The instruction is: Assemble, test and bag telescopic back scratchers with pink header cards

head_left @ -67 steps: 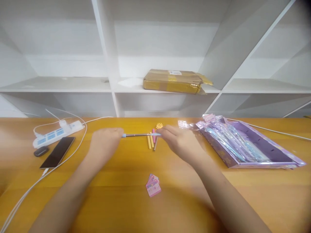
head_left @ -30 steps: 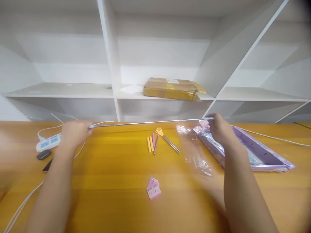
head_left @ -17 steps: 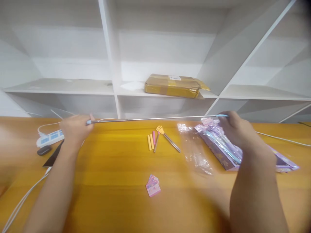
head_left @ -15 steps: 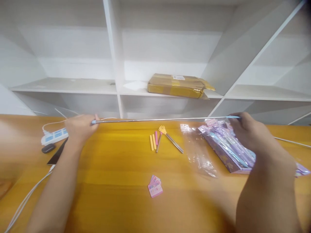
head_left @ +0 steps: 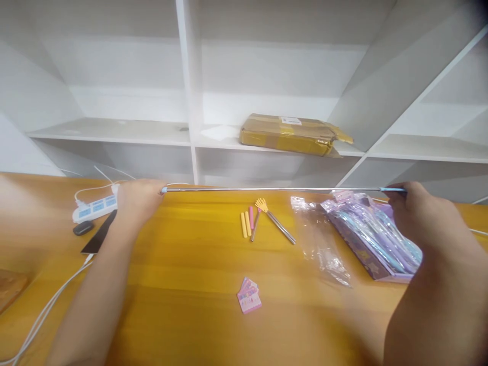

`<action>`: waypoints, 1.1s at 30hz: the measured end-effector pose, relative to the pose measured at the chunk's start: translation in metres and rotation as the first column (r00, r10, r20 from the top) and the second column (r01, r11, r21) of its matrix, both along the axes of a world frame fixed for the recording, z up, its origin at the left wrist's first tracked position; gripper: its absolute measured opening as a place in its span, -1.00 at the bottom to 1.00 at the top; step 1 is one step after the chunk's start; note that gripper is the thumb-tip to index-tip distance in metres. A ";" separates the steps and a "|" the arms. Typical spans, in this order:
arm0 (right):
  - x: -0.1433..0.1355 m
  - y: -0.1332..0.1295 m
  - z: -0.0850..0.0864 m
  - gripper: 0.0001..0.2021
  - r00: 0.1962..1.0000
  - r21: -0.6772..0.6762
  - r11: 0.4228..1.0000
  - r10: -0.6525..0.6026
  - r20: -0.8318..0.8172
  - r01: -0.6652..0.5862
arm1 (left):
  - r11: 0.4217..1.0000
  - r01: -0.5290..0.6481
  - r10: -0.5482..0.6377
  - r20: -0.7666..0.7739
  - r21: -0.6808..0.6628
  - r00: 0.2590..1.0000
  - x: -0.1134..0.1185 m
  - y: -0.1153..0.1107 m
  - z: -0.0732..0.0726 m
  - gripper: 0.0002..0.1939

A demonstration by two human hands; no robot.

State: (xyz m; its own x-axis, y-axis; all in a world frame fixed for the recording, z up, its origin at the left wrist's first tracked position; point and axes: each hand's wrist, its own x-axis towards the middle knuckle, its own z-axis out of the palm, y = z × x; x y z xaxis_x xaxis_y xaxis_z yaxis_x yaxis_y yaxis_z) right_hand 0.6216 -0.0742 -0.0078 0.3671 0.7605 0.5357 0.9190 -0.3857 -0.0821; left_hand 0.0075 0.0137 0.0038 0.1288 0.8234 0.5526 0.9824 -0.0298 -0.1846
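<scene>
A thin telescopic back scratcher (head_left: 274, 189), silver with light-blue ends, is stretched level above the far part of the table. My left hand (head_left: 140, 199) is closed around its left end, and my right hand (head_left: 415, 208) grips the blue part at its right end. Both hands partly hide these ends. Beneath it on the wood lie a yellow hand-shaped scratcher head (head_left: 261, 205) by silver rods (head_left: 281, 227), a thin pink-tipped rod (head_left: 255, 226), two yellow sleeves (head_left: 244, 225) and a pink sleeve (head_left: 250, 217). Several small pink cards (head_left: 249, 297) are fanned out nearer me.
A purple display box (head_left: 362, 249) of bagged pastel items stands by my right hand, with clear plastic bags (head_left: 320, 244) beside it. At left are a power strip (head_left: 97, 207), a black case (head_left: 83, 227), a dark phone-like slab (head_left: 99, 234) and cables. A taped carton (head_left: 290, 134) sits on the shelf.
The view has shifted slightly, so most things appear a little further right. Both hands still hold the stretched back scratcher, which looks about as long as before.
</scene>
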 end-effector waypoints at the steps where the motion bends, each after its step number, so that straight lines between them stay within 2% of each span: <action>1: -0.003 -0.001 0.001 -0.79 0.999 -0.025 0.999 -0.024 -0.035 0.023 | 1.000 -0.009 0.009 -0.004 0.001 1.000 0.000 -0.001 0.002 -0.70; 3: -0.009 -0.003 0.006 -0.75 0.994 -0.060 0.997 -0.044 -0.100 0.038 | 1.000 -0.025 0.025 -0.011 0.011 1.000 0.000 -0.005 0.007 -0.73; 7: -0.020 -0.010 0.016 -0.73 0.994 -0.009 1.000 0.028 -0.104 -0.029 | 0.998 -0.047 0.048 -0.023 0.033 0.999 -0.006 -0.015 0.019 -0.79; 12: -0.032 -0.015 0.022 -0.71 0.987 0.082 0.995 0.071 -0.144 -0.059 | 0.996 -0.079 0.080 -0.028 0.033 0.996 -0.016 -0.022 0.028 -0.77; 14: -0.046 -0.014 0.024 -0.67 0.974 0.104 0.988 0.130 -0.184 -0.112 | 0.999 -0.047 0.047 -0.051 -0.001 0.998 -0.009 -0.024 0.028 -0.81; 17: -0.083 -0.007 0.024 -0.65 0.951 0.101 0.961 0.271 -0.149 -0.258 | 0.999 -0.010 0.006 -0.107 -0.040 0.994 0.021 -0.030 0.018 -0.81; 20: -0.136 0.000 0.013 -0.64 0.920 0.011 0.920 0.391 0.015 -0.391 | 0.985 0.095 -0.111 -0.113 -0.142 0.987 0.064 -0.040 0.000 -0.76; 23: -0.196 -0.003 -0.009 -0.68 0.862 -0.097 0.870 0.492 0.122 -0.484 | 0.941 0.145 -0.168 -0.050 -0.305 0.985 0.101 -0.054 -0.018 -0.72; 25: -0.233 -0.010 -0.026 -0.75 0.801 -0.141 0.815 0.579 0.154 -0.562 | 0.906 0.181 -0.203 -0.019 -0.383 0.979 0.115 -0.063 -0.024 -0.71; 27: -0.261 -0.017 -0.041 -0.73 0.787 -0.110 0.806 0.592 0.175 -0.582 | 0.883 0.187 -0.214 -0.014 -0.430 0.977 0.120 -0.070 -0.025 -0.70; 30: -0.277 -0.023 -0.052 -0.73 0.761 -0.134 0.781 0.624 0.176 -0.610 | 0.875 0.157 -0.198 -0.042 -0.458 0.979 0.119 -0.076 -0.019 -0.70; 33: -0.275 -0.025 -0.045 -0.75 0.757 -0.203 0.765 0.640 0.130 -0.612 | 0.877 0.151 -0.201 -0.062 -0.457 0.978 0.117 -0.076 -0.014 -0.71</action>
State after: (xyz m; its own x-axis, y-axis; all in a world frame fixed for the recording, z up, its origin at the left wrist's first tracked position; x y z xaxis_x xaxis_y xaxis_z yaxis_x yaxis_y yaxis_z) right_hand 0.3470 -0.0992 -0.0531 -0.3102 0.8560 0.4136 0.9505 0.2875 0.1180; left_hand 0.1242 -0.0623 -0.0104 0.3316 0.9374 0.1061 0.9287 -0.3046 -0.2113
